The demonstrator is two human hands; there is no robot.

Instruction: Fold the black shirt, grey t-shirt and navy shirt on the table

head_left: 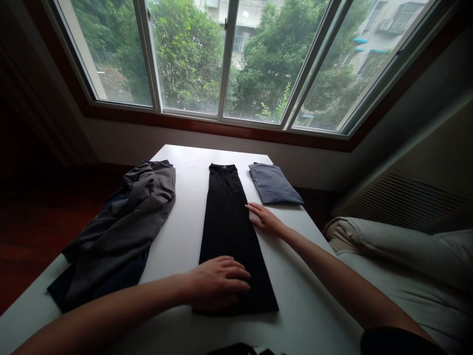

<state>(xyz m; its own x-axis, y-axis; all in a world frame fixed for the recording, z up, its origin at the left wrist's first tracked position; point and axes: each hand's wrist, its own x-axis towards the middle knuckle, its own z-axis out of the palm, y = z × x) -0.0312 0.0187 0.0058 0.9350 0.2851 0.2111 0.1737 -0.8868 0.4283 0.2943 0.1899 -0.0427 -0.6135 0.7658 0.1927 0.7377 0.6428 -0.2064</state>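
Black trousers [229,222] lie flat and lengthwise down the middle of the white table, waistband toward the window, legs laid together. My left hand [221,282] rests palm down on the lower part of the trousers, its fingers slightly spread and pointing right. Farther up, my right hand [265,218] touches the right edge of the cloth with its fingers apart, partly on the table. Neither hand holds anything. A folded grey-blue garment [275,185] lies just beyond my right hand. On the left is a loose heap of grey and dark blue clothes [125,231].
The white table [185,197] ends below a wide window [221,59] with trees outside. A pale sofa or padded seat [399,266] stands along the right side. A dark item shows at the table's near edge. Reddish wooden floor [29,236] is at the left.
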